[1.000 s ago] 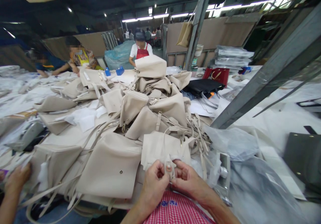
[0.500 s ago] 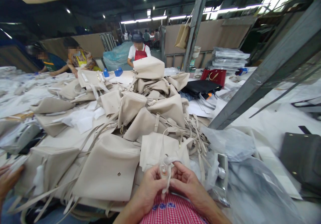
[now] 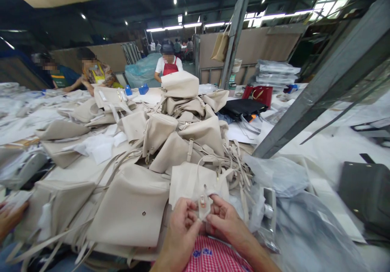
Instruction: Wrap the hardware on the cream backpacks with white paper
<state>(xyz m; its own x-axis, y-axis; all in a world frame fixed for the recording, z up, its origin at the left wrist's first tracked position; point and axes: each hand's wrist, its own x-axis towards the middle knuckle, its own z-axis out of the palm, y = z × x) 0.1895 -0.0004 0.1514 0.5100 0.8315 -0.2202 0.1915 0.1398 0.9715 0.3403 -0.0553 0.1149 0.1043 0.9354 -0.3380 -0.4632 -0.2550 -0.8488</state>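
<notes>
The left hand point(image 3: 184, 223) and right hand point(image 3: 224, 219) are close together low in the middle, thumbs and fingertips pinching a small pale buckled tab point(image 3: 202, 207) from either side, above a red-checked apron point(image 3: 217, 257). The tab is upright between them, its metal buckle facing up, so the work on this piece looks under way rather than finished; how much of it is done I cannot tell. Just beyond the fingers lies a light beige bag point(image 3: 184, 178), and whether the tab is joined to it is hidden. To the left, a larger beige bag point(image 3: 131, 207) lies with a bare eyelet in its face and no buckled piece there. A tangle of straps point(image 3: 240, 164) lies beyond the right hand, which suggests many pieces are left to handle. Farther out, a heap of beige bags point(image 3: 179, 83) rises mid-table, uncovered, so plenty seems to remain. Clear plastic point(image 3: 307, 223) is spread at the right, and a co-worker in a red apron point(image 3: 170, 67) stands behind the heap.
</notes>
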